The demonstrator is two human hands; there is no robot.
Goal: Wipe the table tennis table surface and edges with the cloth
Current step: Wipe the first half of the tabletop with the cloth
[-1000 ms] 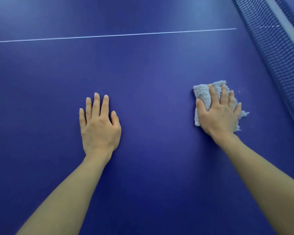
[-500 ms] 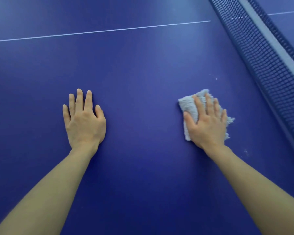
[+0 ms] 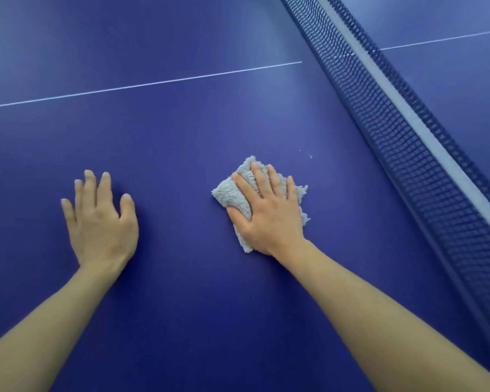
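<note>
No writing, brand, number or label can be read anywhere. The only markings are plain: a thin white line painted across the blue counter, and a pale band along the top of the net, neither bearing letters.

cloth slid leftward, right hand atop — farther from net

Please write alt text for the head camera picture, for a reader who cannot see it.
A person's right hand presses a fluffy grey cloth flat on a blue table tennis table, while the left hand rests open beside it. The net runs along the right.
</note>
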